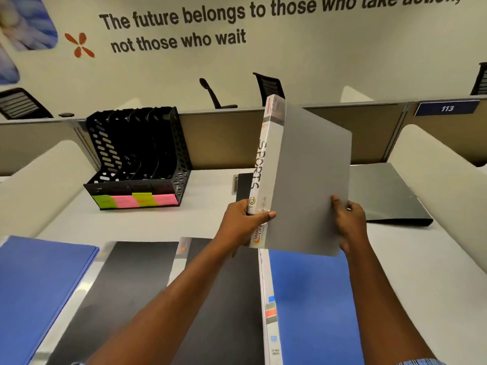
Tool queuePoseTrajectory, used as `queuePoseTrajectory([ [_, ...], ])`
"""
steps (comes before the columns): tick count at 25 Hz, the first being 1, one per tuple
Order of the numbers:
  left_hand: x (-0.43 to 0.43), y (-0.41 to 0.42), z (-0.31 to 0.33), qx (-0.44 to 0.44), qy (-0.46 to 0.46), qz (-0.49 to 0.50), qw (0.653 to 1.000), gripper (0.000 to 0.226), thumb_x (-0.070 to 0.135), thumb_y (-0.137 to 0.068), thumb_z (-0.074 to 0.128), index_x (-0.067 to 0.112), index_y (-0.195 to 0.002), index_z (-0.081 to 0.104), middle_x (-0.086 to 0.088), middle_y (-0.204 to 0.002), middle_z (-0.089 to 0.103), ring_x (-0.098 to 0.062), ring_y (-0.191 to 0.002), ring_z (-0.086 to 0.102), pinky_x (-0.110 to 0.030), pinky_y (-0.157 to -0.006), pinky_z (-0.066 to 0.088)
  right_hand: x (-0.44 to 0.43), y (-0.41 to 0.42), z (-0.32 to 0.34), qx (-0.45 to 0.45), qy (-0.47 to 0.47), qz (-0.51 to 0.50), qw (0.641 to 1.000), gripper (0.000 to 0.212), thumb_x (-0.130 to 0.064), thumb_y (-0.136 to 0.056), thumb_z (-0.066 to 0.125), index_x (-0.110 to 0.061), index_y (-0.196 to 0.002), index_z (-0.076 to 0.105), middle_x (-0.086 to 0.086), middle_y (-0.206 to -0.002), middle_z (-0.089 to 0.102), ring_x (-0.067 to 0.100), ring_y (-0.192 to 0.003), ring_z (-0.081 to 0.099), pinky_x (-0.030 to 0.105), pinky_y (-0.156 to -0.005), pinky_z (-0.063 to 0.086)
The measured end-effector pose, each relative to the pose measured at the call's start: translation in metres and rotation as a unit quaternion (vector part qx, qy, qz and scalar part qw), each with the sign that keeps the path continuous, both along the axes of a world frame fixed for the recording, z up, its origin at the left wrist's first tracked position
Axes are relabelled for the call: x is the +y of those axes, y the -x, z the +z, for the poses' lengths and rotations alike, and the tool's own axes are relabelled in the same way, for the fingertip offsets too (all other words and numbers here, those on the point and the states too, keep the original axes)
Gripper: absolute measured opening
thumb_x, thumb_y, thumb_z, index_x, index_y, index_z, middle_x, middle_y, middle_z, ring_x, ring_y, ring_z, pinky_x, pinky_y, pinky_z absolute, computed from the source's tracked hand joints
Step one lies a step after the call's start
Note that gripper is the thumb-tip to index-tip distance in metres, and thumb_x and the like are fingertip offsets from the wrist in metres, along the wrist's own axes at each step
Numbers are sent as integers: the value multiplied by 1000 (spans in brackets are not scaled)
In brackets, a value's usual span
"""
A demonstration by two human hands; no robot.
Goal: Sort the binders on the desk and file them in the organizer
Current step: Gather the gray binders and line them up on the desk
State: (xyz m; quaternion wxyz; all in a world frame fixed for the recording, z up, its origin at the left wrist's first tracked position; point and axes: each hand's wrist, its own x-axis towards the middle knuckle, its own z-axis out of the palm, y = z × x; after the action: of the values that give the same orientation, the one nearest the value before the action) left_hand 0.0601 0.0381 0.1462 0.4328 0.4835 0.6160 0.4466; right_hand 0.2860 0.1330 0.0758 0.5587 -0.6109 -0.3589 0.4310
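The fingers [266,215] of the left hand [242,219] wrap round the foot of the grey binder [308,185]'s spine, thumb across the label. The right hand [347,222] pinches the cover's lower free edge. Together they hold it upright and clear of the worktop [79,222], the spine turned so "SPORTS" can be read. I'd say that is to choose its slot.

The organizer [137,154] stands off to the left of the binder and a little beyond it. Its slots look unfilled, and the coloured sticky notes [134,200] on its front lip are probably category markers, though I can't read them. In front of the organizer a blue binder [311,299] and black binders [131,280] lie flat, seemingly waiting their turn.
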Motion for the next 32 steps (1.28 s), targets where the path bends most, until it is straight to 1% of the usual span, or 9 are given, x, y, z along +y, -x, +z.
queuePoseTrajectory([
  [3,-14,33,-3,-20,27,-2,999,22,31,-80,73,28,-96,60,6,-90,68,-14,-73,68,-23,-47,53,-10,28,-1,-3,14,4,1000,51,-37,-88,66,0,-122,56,15,-120,62,30,-104,60,39,-89,50],
  [7,-33,88,-18,-44,73,9,996,36,31,-83,70,20,-114,56,0,-106,65,-22,-85,67,-28,-56,55,-30,82,-1,-32,33,3,999,46,-32,-86,69,2,-115,61,16,-113,65,31,-97,62,39,-85,51],
  [11,-54,160,-36,-73,101,8,992,33,29,-82,71,20,-109,54,1,-97,64,-18,-80,66,-27,-55,55,-58,153,-11,-49,58,-6,997,44,-29,-85,71,2,-115,62,15,-111,65,28,-91,60,34,-78,47],
  [14,-73,205,-52,-96,114,14,989,24,26,-81,72,21,-99,57,3,-91,66,-15,-75,67,-23,-49,54,-80,194,-23,-66,83,-1,994,45,-31,-84,71,0,-116,63,14,-114,65,31,-102,61,43,-93,51],
  [16,-87,231,-64,-103,116,29,987,18,23,-81,73,24,-92,59,2,-92,68,-13,-72,67,-22,-46,52,-96,220,-29,-85,100,-1,991,45,-32,-85,69,0,-116,62,13,-114,65,31,-103,61,45,-95,50],
  [20,-117,286,-89,-80,130,66,986,33,20,-79,75,14,-106,57,-6,-104,67,-19,-84,67,-29,-62,55,-134,278,-45,-121,115,4,986,32,-25,-88,67,0,-108,62,10,-100,65,23,-78,60,32,-72,45],
  [23,-140,321,-104,-63,110,98,987,48,13,-77,75,8,-120,54,-8,-114,64,-22,-95,64,-26,-72,53,-155,316,-57,-120,144,36,982,26,-21,-90,64,0,-105,65,11,-95,65,26,-80,61,31,-71,45],
  [26,-158,344,-116,-51,115,112,986,58,11,-77,76,8,-129,49,-8,-124,60,-27,-109,60,-36,-92,51,-167,341,-64,-132,164,66,975,20,-21,-91,63,-2,-99,65,12,-93,66,27,-79,61,32,-68,46],
  [32,-181,368,-134,-66,135,200,968,51,4,-70,79,5,-117,60,-12,-113,66,-28,-98,65,-40,-88,54,-183,372,-77,-180,187,111,959,16,-17,-91,62,-2,-94,66,13,-95,67,28,-80,62,34,-71,51],
])
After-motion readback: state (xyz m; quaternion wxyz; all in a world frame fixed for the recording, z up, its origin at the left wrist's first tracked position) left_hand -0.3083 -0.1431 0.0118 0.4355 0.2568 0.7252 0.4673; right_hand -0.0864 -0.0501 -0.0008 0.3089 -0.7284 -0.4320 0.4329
